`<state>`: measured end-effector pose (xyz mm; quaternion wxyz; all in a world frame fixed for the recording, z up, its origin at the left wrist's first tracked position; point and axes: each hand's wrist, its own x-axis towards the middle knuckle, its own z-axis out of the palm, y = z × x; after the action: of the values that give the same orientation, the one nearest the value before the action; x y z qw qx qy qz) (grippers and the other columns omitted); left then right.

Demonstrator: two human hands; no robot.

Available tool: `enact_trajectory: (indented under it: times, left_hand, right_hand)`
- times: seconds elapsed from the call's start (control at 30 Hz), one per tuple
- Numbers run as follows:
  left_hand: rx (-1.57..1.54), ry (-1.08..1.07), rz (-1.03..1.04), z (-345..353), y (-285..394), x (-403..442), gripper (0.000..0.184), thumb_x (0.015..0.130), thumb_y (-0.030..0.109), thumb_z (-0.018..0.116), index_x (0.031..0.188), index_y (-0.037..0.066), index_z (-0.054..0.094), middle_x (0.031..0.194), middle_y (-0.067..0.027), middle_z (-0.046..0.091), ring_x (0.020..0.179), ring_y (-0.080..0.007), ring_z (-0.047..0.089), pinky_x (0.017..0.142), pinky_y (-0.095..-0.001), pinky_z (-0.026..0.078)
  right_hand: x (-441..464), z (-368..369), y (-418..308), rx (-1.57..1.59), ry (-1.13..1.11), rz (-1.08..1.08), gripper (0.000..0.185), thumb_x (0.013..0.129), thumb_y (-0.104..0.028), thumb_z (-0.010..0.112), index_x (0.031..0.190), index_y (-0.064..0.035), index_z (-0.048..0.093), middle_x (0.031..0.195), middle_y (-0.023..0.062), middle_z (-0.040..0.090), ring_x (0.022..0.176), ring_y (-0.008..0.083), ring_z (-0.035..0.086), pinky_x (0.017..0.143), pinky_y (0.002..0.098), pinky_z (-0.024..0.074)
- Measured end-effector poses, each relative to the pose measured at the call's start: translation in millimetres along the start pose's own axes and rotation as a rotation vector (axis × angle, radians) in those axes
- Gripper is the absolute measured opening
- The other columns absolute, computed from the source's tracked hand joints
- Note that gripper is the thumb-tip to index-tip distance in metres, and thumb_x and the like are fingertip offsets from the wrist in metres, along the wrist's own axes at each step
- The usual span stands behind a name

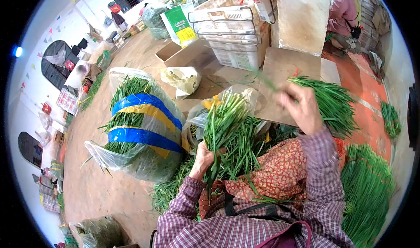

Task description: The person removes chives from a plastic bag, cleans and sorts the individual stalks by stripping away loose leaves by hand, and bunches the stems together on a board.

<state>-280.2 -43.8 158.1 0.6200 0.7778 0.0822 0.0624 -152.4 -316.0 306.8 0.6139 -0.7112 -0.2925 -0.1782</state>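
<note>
My left hand (202, 160) is wrapped round the lower part of a bunch of green stalks (225, 116), their pale cut ends pointing up. My right hand (302, 103) is raised at the right over a board (273, 88), its fingers bent together and partly blurred. A blurred green streak shows beside its fingertips, too smeared to make out. Beyond that hand a bundle of green leaves (328, 101) with a red tie lies on the board. Loose leaves (245, 149) hang over my lap and an open plastic bag below the bunch.
At the left stands a stuffed plastic bag (148, 134) with blue and yellow tape. White crates (232, 38) are stacked ahead, near a cardboard box (188, 53). Tall greens (365, 191) lie at my right. A person (343, 11) sits at the upper right.
</note>
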Motion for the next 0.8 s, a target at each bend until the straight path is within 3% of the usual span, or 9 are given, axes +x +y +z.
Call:
enact_trajectory:
  times: [0.07, 0.1, 0.17, 0.27, 0.43, 0.5, 0.6, 0.73, 0.8]
  left_hand:
    - [-0.109, 0.045, 0.001, -1, -4, 0, 0.032, 0.071, 0.002, 0.074, 0.101, -0.001, 0.063, 0.087, -0.0045, 0.070, 0.074, -0.0104, 0.061, 0.067, -0.0284, 0.051]
    - [-0.112, 0.042, -0.002, 0, -8, 1, 0.032, 0.071, 0.002, 0.074, 0.101, -0.001, 0.063, 0.087, -0.0045, 0.070, 0.074, -0.0104, 0.061, 0.067, -0.0284, 0.051]
    - [-0.058, 0.106, 0.094, 3, -19, 8, 0.033, 0.071, 0.002, 0.074, 0.101, 0.000, 0.063, 0.088, -0.0050, 0.070, 0.076, -0.0102, 0.061, 0.068, -0.0287, 0.052]
    - [0.042, 0.114, 0.117, 11, -8, 5, 0.038, 0.070, 0.004, 0.075, 0.105, 0.001, 0.062, 0.091, -0.0063, 0.070, 0.079, -0.0103, 0.062, 0.072, -0.0285, 0.051]
    - [0.078, 0.100, 0.166, 19, 8, 3, 0.042, 0.070, 0.003, 0.074, 0.109, 0.000, 0.060, 0.093, -0.0083, 0.070, 0.080, -0.0115, 0.062, 0.074, -0.0292, 0.051]
    - [0.107, 0.104, 0.200, 19, 17, 4, 0.046, 0.071, 0.004, 0.073, 0.114, 0.001, 0.059, 0.095, -0.0104, 0.070, 0.083, -0.0115, 0.063, 0.075, -0.0294, 0.051]
    - [0.310, 0.167, 0.229, 17, 11, 10, 0.051, 0.073, 0.006, 0.071, 0.122, 0.004, 0.056, 0.095, -0.0143, 0.070, 0.087, -0.0155, 0.067, 0.076, -0.0296, 0.051]
    - [0.420, 0.270, 0.238, 1, -6, 10, 0.059, 0.069, 0.015, 0.075, 0.123, 0.007, 0.052, 0.092, -0.0176, 0.068, 0.085, -0.0323, 0.067, 0.073, -0.0376, 0.052]
    - [0.496, 0.311, 0.234, -4, -14, 13, 0.060, 0.069, 0.015, 0.075, 0.124, 0.007, 0.051, 0.091, -0.0178, 0.068, 0.083, -0.0329, 0.067, 0.071, -0.0385, 0.052]
  right_hand:
    - [-13, -16, -11, 0.035, -0.639, 0.142, 0.024, 0.089, -0.025, 0.064, 0.100, -0.0051, 0.068, 0.065, 0.0035, 0.067, 0.054, 0.0088, 0.063, 0.047, 0.0222, 0.0470]
    - [-19, -11, -11, -0.012, -0.653, 0.119, 0.030, 0.089, -0.030, 0.063, 0.100, -0.0023, 0.067, 0.065, 0.0055, 0.066, 0.054, 0.0098, 0.062, 0.049, 0.0241, 0.0462]
    - [-24, 6, -15, 0.082, -0.435, 0.311, 0.030, 0.089, -0.030, 0.063, 0.097, -0.0015, 0.067, 0.066, 0.0057, 0.066, 0.052, 0.0093, 0.060, 0.047, 0.0238, 0.0442]
    - [-21, 36, 13, 0.076, -0.281, 0.349, 0.028, 0.089, -0.029, 0.063, 0.095, -0.0014, 0.067, 0.067, 0.0025, 0.064, 0.049, 0.0074, 0.056, 0.045, 0.0227, 0.0428]
    - [-23, 68, 16, 0.253, -0.239, 0.413, 0.027, 0.090, -0.027, 0.062, 0.086, -0.0003, 0.066, 0.063, -0.0023, 0.057, 0.047, 0.0054, 0.050, 0.043, 0.0218, 0.0410]
    - [-19, 71, 16, 0.195, -0.130, 0.211, 0.026, 0.089, -0.028, 0.063, 0.085, -0.0025, 0.068, 0.063, -0.0019, 0.059, 0.047, 0.0052, 0.049, 0.042, 0.0219, 0.0399]
    - [-3, 42, -2, 0.194, 0.169, 0.261, 0.028, 0.089, -0.035, 0.062, 0.087, -0.0072, 0.069, 0.063, -0.0018, 0.061, 0.048, 0.0060, 0.050, 0.044, 0.0214, 0.0397]
    - [36, -52, -13, 0.089, 0.494, 0.003, 0.035, 0.096, -0.039, 0.046, 0.101, -0.0069, 0.059, 0.076, 0.0037, 0.060, 0.069, 0.0117, 0.058, 0.065, 0.0281, 0.0471]
    - [39, -57, -17, 0.181, 0.548, -0.088, 0.035, 0.097, -0.040, 0.044, 0.101, -0.0073, 0.057, 0.078, 0.0047, 0.059, 0.073, 0.0126, 0.059, 0.070, 0.0300, 0.0471]
